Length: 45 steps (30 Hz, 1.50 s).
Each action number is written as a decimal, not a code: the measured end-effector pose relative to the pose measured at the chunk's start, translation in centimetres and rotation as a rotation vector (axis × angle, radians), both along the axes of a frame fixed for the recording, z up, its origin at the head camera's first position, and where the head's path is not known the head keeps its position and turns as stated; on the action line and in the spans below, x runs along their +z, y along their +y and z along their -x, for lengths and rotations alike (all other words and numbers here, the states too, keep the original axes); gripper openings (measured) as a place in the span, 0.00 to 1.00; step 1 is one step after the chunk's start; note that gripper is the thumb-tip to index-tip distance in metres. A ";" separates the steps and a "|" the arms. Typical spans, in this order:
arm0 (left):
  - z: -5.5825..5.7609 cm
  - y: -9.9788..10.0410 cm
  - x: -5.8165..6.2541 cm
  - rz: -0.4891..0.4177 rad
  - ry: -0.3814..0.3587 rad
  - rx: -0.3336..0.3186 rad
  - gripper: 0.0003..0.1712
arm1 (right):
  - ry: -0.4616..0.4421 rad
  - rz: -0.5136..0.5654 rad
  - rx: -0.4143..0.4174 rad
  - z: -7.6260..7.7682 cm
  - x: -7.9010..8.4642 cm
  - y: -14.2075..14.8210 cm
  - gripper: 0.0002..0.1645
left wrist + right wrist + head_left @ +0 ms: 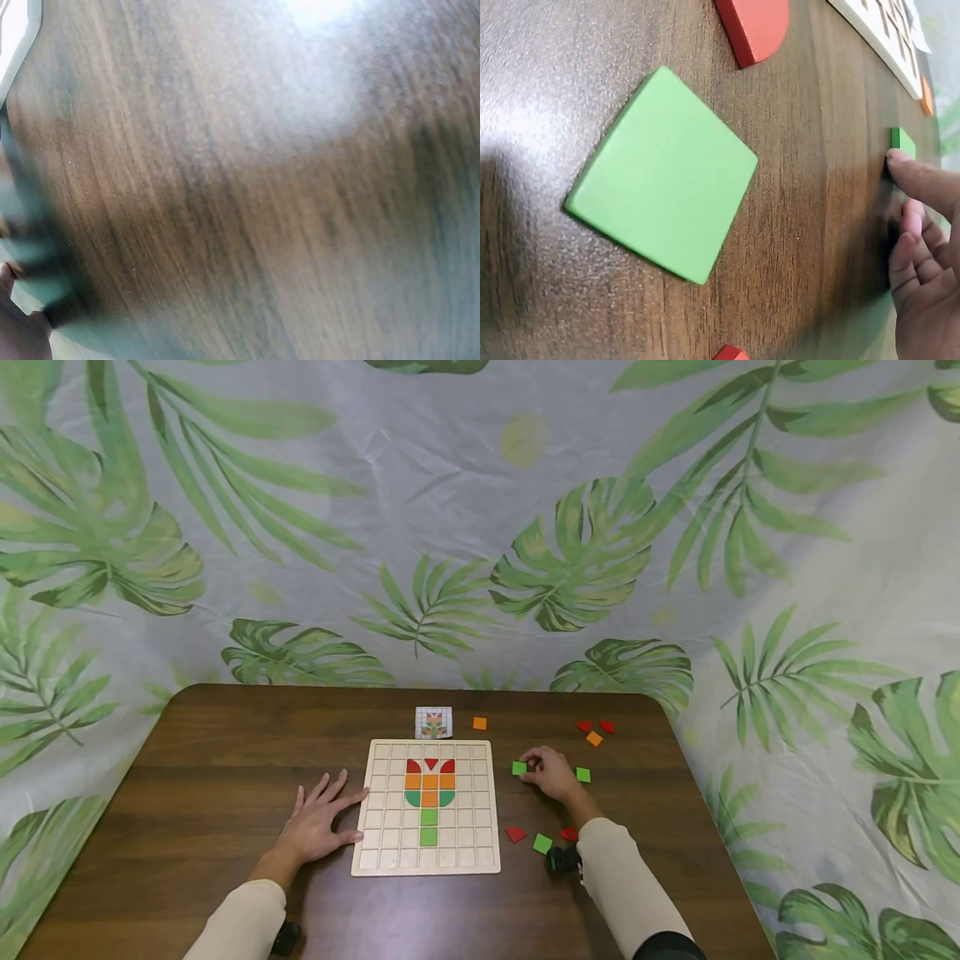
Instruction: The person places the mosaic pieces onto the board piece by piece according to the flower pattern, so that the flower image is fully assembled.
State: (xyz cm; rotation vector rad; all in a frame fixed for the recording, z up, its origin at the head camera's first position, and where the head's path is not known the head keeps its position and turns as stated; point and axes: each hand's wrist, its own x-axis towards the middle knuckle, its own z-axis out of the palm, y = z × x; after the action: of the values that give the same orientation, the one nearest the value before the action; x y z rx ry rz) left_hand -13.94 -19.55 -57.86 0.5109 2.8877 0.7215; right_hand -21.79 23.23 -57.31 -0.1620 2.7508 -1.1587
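A light wooden grid board [472,852] lies on the table, with red, orange and green pieces set in its cells in a tulip shape. Two light green squares [428,827] form the stem. At the board's left edge my left hand [313,828] rests with fingers spread, the index fingertip and thumb at the rim. Right of the board, my right hand [553,774] pinches a green square tile [518,767] between thumb and fingers. The right wrist view shows the thumb against that tile [903,141], its far side partly hidden by the hand.
Behind the board lie a small pattern card [433,723] and an orange square [480,723]. Loose pieces on the right include a green square [583,775], another green square [542,843], a red piece [515,834] and an orange square [594,739] by two red ones.
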 end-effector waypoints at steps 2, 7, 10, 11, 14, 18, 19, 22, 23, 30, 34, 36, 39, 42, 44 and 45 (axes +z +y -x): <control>0.1 0.0 0.0 -0.003 0.007 -0.005 0.41 | 0.006 -0.001 -0.001 0.0 0.1 0.0 0.13; 0.1 0.0 0.2 -0.011 -0.001 -0.003 0.41 | 0.014 0.004 0.004 0.0 0.4 0.0 0.14; 0.1 0.0 0.2 -0.003 0.003 -0.001 0.41 | 0.012 0.004 0.001 0.1 0.5 0.0 0.14; 0.1 0.0 0.2 0.001 0.004 0.000 0.41 | 0.008 0.004 -0.002 0.1 0.6 0.0 0.14; 0.1 -0.1 0.1 0.008 0.004 0.003 0.41 | -0.004 0.003 -0.013 0.0 0.7 -0.1 0.14; 0.1 -0.1 0.1 0.009 -0.003 0.009 0.41 | -0.012 0.003 -0.023 -0.3 0.7 -0.3 0.14; 0.1 -0.1 0.0 0.011 -0.004 0.010 0.41 | -0.013 0.006 -0.024 -0.3 0.7 -0.3 0.13; 0.0 0.0 0.0 0.014 -0.006 0.011 0.41 | -0.009 0.025 -0.035 -0.6 0.6 -0.4 0.11; 0.0 0.0 0.0 0.015 -0.007 0.013 0.41 | -0.008 0.037 -0.036 -0.7 0.6 -0.4 0.11; -0.1 0.1 0.0 0.008 -0.010 0.016 0.41 | -0.059 0.201 -0.018 -1.3 0.5 -0.8 0.08; 0.0 0.0 0.0 0.007 -0.001 0.011 0.41 | -0.095 0.289 0.011 -1.9 1.1 -1.4 0.09; 0.1 -0.1 0.0 0.006 0.003 0.006 0.41 | -0.105 0.317 0.034 -2.3 1.8 -2.0 0.10; 0.2 -0.1 0.0 0.010 0.005 0.000 0.41 | -0.111 0.341 0.066 -2.7 2.1 -2.7 0.09; 0.2 -0.2 0.0 0.012 0.000 -0.002 0.41 | -0.111 0.337 0.085 -2.7 1.3 -3.4 0.08; 0.2 -0.1 0.0 0.011 -0.004 -0.001 0.41 | -0.116 0.334 0.110 -3.0 1.3 -3.9 0.08; 0.2 -0.1 0.0 0.012 -0.006 0.000 0.41 | -0.118 0.338 0.122 -3.1 1.3 -4.2 0.07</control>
State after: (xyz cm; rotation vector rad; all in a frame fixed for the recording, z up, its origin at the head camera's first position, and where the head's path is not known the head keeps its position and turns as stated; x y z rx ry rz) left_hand -14.12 -19.66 -57.87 0.5071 2.8847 0.7035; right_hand -18.68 19.02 -56.03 -0.2849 2.3896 -1.5353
